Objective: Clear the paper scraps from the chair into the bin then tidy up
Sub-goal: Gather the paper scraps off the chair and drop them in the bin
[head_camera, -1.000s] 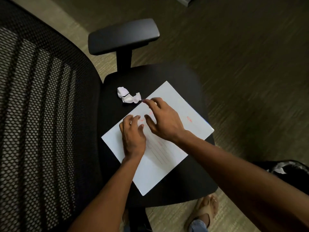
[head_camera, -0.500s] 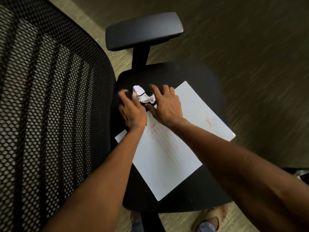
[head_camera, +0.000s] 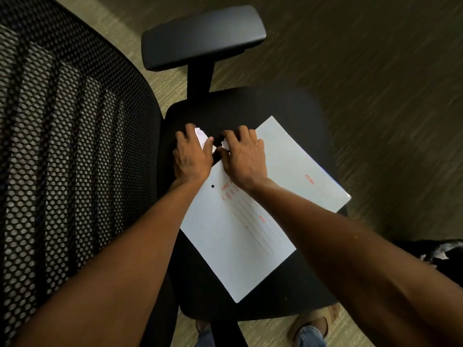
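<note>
A crumpled white paper scrap (head_camera: pixel 202 138) lies on the black chair seat (head_camera: pixel 283 106), beyond the far corner of a pale file folder (head_camera: pixel 253 221) with red print. My left hand (head_camera: pixel 191 155) curls around the scrap from the left, fingers closed on it. My right hand (head_camera: pixel 244 156) presses in from the right, and a second bit of white paper (head_camera: pixel 224 144) shows under its fingers. Most of the paper is hidden between the two hands.
The mesh chair back (head_camera: pixel 65 159) fills the left side. A black armrest (head_camera: pixel 203 36) stands beyond the seat. A dark bin (head_camera: pixel 443 251) with white scraps inside sits at the right edge. My sandalled feet (head_camera: pixel 310 326) stand on the carpet below the seat.
Both hands moved off the folder and up to the crumpled scrap, closing in on it from either side. The view shifted closer to the chair.
</note>
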